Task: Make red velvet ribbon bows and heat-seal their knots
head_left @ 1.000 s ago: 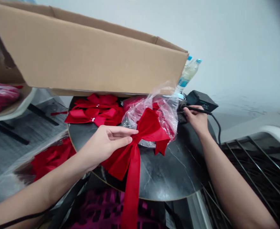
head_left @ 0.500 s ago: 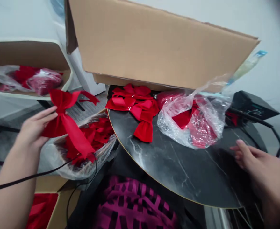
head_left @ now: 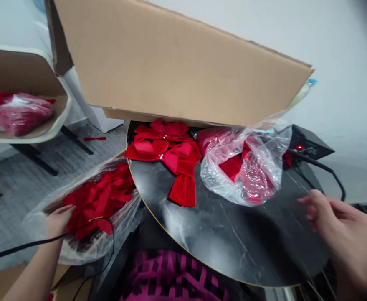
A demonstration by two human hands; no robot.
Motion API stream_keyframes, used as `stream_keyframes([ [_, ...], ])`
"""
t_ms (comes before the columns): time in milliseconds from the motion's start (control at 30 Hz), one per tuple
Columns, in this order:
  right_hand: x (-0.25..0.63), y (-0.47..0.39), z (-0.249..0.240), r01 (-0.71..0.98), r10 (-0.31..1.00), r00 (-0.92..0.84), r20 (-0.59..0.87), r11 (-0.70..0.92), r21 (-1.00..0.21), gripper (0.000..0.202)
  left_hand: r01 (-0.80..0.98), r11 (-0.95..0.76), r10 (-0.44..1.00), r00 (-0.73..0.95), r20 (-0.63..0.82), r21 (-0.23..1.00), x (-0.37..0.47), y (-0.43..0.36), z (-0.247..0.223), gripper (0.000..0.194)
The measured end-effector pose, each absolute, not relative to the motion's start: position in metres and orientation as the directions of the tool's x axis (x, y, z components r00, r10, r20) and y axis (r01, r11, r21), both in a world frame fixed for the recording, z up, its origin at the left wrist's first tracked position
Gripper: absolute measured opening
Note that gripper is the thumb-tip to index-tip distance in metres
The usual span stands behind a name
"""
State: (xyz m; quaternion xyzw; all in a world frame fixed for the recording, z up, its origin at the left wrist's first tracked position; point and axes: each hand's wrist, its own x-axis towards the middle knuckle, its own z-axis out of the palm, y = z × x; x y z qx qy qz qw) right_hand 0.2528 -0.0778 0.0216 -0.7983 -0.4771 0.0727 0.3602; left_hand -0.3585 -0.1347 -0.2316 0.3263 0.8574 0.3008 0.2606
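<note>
Down at the left, my left hand (head_left: 58, 221) reaches over the rim of a plastic-lined basket (head_left: 120, 221). Its fingers are closed at the edge of a red ribbon bow (head_left: 79, 213) there; the thumb is mostly hidden. Other red bows (head_left: 119, 182) fill the basket. My right hand (head_left: 336, 225) hovers above the right side of the round black table (head_left: 221, 234), fingers curled under the thumb; anything inside them is hidden. Several red velvet bows (head_left: 183, 190) overlap at the table's left edge. Beside them lies a clear plastic bag (head_left: 216, 188) with red fabric in it.
A large cardboard box (head_left: 183, 67) stands at the back of the table. Behind the bag sits a black device (head_left: 308, 144) with a red light and cable. A black cord (head_left: 23, 247) crosses my left wrist. A white chair (head_left: 64, 113) holds an open carton.
My left hand has lowered the red bow from beside the table into the basket. My right hand stays nearly the same, while the view has shifted left-to-right and the device's red light now shows.
</note>
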Motion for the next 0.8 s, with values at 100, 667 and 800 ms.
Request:
stream_keyframes([
  [100, 0.209, -0.055, 0.047, 0.831, 0.94, 0.229, 0.255, -0.052, -0.554, 0.031, 0.305, 0.541, 0.59, -0.802, -0.095, 0.784, -0.362, -0.101, -0.198, 0.011],
  [667, 0.035, 0.023, 0.027, 0.591, 0.579, -0.792, 0.194, 0.806, 0.01, 0.026, 0.718, -0.649, 0.734, 0.503, 0.456, 0.252, -0.199, -0.005, -0.018, 0.04],
  [800, 0.059, 0.02, 0.055, 0.546, 0.566, -0.768, 0.299, 0.823, -0.156, 0.023, 0.719, -0.654, 0.688, 0.437, 0.579, 0.235, -0.191, -0.01, 0.011, 0.022],
])
